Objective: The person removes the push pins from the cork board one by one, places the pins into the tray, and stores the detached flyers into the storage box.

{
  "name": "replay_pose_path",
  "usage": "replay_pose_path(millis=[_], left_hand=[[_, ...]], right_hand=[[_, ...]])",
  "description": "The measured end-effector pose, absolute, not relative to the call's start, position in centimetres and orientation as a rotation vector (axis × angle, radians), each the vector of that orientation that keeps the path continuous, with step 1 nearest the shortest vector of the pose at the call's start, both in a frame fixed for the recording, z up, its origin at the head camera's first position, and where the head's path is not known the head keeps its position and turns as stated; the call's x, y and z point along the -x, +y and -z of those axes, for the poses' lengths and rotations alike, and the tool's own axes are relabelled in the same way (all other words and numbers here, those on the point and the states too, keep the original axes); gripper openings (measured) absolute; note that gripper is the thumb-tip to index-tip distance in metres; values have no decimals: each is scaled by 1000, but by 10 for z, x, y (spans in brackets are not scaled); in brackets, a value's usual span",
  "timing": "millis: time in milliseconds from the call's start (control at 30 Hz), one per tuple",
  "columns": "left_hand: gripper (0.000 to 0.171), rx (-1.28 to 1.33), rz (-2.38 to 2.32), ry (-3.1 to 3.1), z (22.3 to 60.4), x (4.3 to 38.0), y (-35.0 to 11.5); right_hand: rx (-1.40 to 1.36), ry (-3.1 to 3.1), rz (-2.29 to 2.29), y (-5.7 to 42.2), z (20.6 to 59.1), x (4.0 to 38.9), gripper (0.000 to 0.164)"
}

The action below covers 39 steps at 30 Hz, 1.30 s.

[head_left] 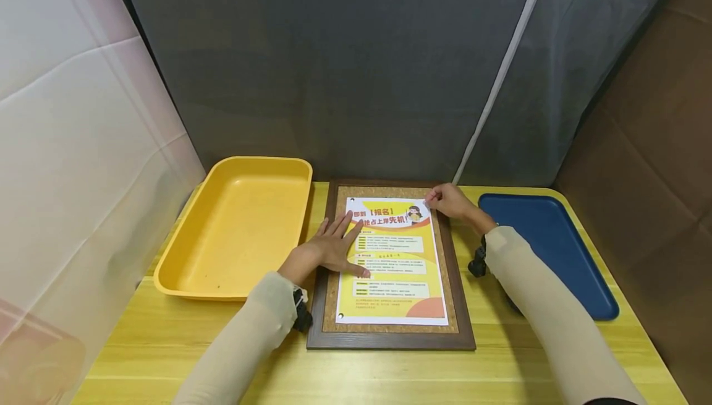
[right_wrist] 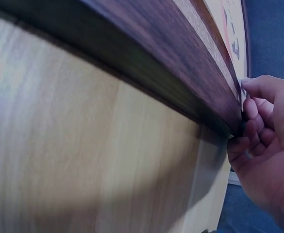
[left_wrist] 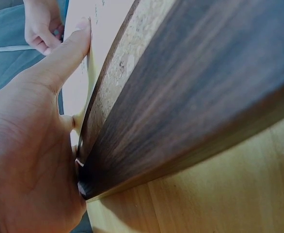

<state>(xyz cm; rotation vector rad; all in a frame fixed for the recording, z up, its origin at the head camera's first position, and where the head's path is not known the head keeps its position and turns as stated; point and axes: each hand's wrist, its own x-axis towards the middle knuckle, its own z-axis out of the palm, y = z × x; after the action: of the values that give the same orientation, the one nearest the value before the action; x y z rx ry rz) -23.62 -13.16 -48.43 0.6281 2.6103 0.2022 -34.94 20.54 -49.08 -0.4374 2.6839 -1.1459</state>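
Note:
A yellow and white printed poster [head_left: 395, 294] lies on a cork board [head_left: 329, 306] with a dark brown wooden frame [head_left: 389, 341]. Round pins show at its top-left and bottom-left corners. My left hand [head_left: 329, 249] rests with spread fingers on the poster's left part; in the left wrist view its thumb [left_wrist: 67, 56] stretches along the sheet. At the top-right corner, my right hand [head_left: 449, 201] has its fingers curled and fingertips pinched together against the sheet. The right wrist view shows the thumb [right_wrist: 263, 86] at the poster's edge; I cannot tell what small thing the fingers pinch.
A deep yellow tray [head_left: 233, 232] stands left of the board, with a few dark specks inside. Right of the board lies a flat blue tray [head_left: 562, 250], partly behind the right forearm. A grey cloth wall [head_left: 311, 71] rises behind the wooden table [head_left: 361, 377].

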Motion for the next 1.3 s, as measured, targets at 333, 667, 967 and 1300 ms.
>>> replay_pose_path(millis=[333,667,967,1300], left_hand=[[127,-612,-164,2590,477,231,-127],[124,-626,-106,2614,468,228,-123],[130,-612,-155,2605,480,235,-127],[127,-621,-192,2596,471,230,-126]], right_hand=[[491,2682,1132,213,489,344,12],[514,2671,1161,225,479,341,13],[616,2655,1137,229,472,339,11],[690,2622,1116,240,464,337,9]])
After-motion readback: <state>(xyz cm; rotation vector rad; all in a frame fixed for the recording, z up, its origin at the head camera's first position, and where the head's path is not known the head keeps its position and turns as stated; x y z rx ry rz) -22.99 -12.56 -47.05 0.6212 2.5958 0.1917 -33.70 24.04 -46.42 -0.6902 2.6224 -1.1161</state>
